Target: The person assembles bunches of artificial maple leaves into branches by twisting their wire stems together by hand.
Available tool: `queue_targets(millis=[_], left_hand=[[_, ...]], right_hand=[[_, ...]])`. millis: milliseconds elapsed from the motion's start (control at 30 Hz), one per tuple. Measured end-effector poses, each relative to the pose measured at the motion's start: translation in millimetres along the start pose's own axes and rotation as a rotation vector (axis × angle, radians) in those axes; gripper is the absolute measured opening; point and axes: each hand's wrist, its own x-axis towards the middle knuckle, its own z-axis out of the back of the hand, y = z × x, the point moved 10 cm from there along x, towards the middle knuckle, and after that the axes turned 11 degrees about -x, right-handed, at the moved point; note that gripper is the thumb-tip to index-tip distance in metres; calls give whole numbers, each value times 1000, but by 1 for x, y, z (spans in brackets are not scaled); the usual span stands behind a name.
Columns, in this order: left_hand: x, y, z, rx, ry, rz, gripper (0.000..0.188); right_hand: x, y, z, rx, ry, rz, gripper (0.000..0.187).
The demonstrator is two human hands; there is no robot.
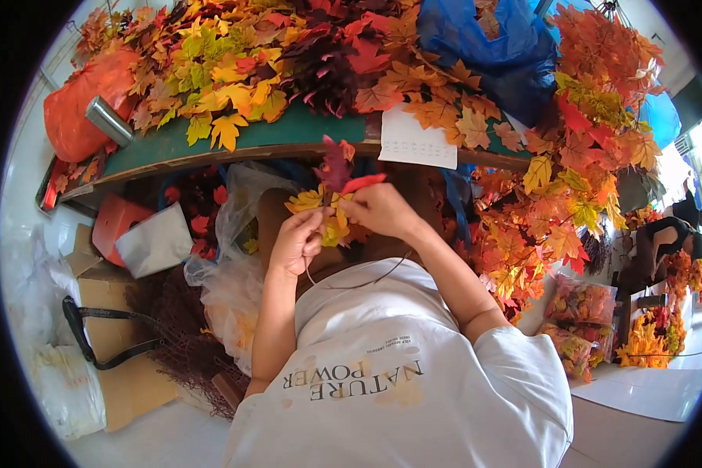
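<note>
1. Fingers of the left hand (298, 236) are pinched together, apparently on the base of a small spray of artificial leaves: yellow lobed leaves (335, 232) with a dark purple-red, upright fabric leaf (336, 168). Fingers of the right hand (382, 209) are also closed in a pinch on its right side; which part they grip is too small to tell.

2. Key relation: the spray's base sits between the two sets of fingertips, close to both. Its long axis runs away from the body, the purple-red leaf pointing toward the wooden-edged, green-topped bench (246, 143).

3. Relative to the fingers, that purple-red leaf rises beyond them; yellow leaves spread around and between the fingertips. One narrow, bright red leaf (363, 183) lies just beyond the right fingers, so the right hand is nearer to it.

4. Thin brown flexible stems (366, 283) curve below the hands, in front of the white printed T-shirt (398, 366). Whether they join the spray is hidden by the left hand.

5. Beyond, a white paper sheet (418, 140) hangs over the bench's edge.
</note>
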Motion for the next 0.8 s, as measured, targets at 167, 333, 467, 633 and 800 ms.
queue_targets(millis=[167, 333, 467, 633, 800], left_hand=[[5, -3, 5, -441, 121, -69, 29], [1, -5, -36, -498, 295, 25, 34], [-10, -6, -50, -253, 351, -32, 43], [-5, -5, -28, -266, 317, -57, 36], [-9, 7, -44, -329, 454, 9, 23]], right_hand=[[4, -62, 157, 127, -600, -207, 20], [39, -152, 223, -610, -754, -338, 24], [56, -168, 228, -438, -745, -318, 25], [61, -161, 228, 222, -796, -251, 16], [56, -143, 245, 226, -941, -48, 17]])
